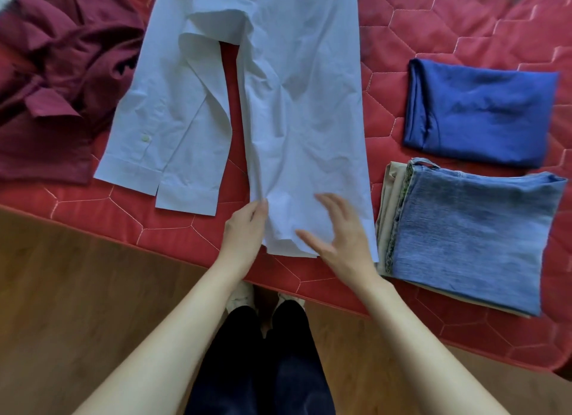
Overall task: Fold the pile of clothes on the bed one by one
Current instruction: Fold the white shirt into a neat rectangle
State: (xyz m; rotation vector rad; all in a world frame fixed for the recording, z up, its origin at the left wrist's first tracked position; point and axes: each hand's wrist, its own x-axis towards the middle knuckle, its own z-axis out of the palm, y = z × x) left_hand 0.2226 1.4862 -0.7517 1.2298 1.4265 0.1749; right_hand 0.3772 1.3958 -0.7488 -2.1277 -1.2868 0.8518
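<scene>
my pale blue shirt (297,111): flat, sleeves folded in | maroon garment (52,74): crumpled, left | blue top (483,111), jeans (473,238): folded, right, on bed (433,27)

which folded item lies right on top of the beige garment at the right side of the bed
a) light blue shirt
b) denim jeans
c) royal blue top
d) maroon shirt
b: the folded denim jeans sit on the beige garment, whose edge shows along their left side, while the royal blue top lies apart, farther up the bed.
</scene>
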